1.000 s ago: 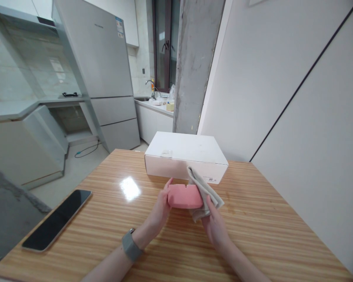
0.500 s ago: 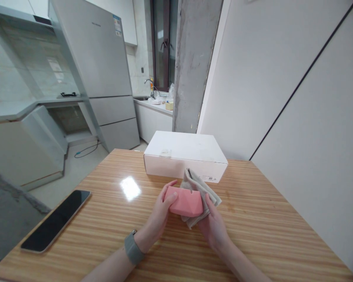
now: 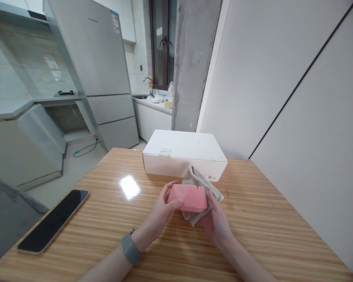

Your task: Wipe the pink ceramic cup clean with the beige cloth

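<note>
A pink faceted box-shaped object (image 3: 190, 197) with a small notch in its upper edge is held above the table. My left hand (image 3: 164, 209) grips its left end, thumb across the near face and fingers behind. On the right side, my right hand (image 3: 216, 219) holds a folded grey cloth (image 3: 200, 178) against the back and right end of the pink object. The right thumb presses the cloth; the other right fingers are mostly hidden beneath it. What kind of thing the pink object is, I cannot tell.
Behind my hands a white cardboard box (image 3: 184, 156) stands on the wood-grain table (image 3: 270, 219). A dark-screened phone (image 3: 54, 221) lies at the table's left edge. Farther back are a grey fridge (image 3: 94, 58), a sink counter and a concrete pillar (image 3: 190, 66).
The pink object has turned slightly and shifted a little up and right, along with the cloth. My left thumb lies farther across its near face. Both hands keep their hold.
</note>
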A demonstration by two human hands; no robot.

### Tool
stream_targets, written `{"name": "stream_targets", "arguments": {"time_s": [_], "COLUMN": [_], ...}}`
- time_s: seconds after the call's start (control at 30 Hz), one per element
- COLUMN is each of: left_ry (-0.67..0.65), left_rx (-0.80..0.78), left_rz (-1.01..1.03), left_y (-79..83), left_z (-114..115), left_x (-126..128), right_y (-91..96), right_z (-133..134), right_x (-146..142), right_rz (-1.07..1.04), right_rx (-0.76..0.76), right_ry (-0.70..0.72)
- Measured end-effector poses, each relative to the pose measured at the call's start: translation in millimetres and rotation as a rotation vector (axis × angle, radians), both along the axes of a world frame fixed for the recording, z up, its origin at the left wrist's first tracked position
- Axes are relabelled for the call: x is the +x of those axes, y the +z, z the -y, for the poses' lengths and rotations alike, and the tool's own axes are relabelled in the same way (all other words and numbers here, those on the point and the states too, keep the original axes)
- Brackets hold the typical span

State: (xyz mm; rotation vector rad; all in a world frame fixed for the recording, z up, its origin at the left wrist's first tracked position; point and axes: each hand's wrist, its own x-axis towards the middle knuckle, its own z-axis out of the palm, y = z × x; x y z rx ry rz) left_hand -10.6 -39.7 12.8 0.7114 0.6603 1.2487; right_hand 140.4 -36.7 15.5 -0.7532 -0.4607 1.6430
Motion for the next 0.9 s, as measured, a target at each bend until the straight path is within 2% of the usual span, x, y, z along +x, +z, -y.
{"name": "stream_targets", "arguments": {"time_s": [0.17, 0.33, 0.43, 0.53, 0.67, 0.8, 0.9], "left_ry": [0.155, 0.285, 0.347, 0.303, 0.120, 0.042, 0.004], "left_rx": [-0.008, 0.027, 0.051, 0.053, -0.025, -0.033, 0.026], "left_rz": [-0.129, -0.335, -0.398, -0.291, 0.002, 0.025, 0.007], "left_y": [4.2, -4.0, -7.4, -6.9, -3.6, -3.7, -6.3], "left_z": [-0.6, -3.1, -4.7, -7.8, -11.8, -10.9, -8.9], "left_x": [2.0, 1.9, 1.6, 0.7, -1.7, -3.4, -3.4], "right_y": [-3.8, -16.6, -21.5, -20.0, -11.6, -4.3, -2.6], "right_z": [2.0, 3.6, 5.1, 5.4, 1.0, -5.2, -5.9], "right_x": [-2.2, -3.8, -6.4, -7.3, -3.0, 3.0, 4.2], "right_rz": [0.053, 0.127, 0.128, 0.097, 0.036, -0.005, -0.007], "right_rx": [0.017, 0.030, 0.008, -0.002, -0.001, -0.017, -0.016], "right_ry": [-0.054, -0.123, -0.112, -0.090, -0.073, -0.067, -0.096]}}
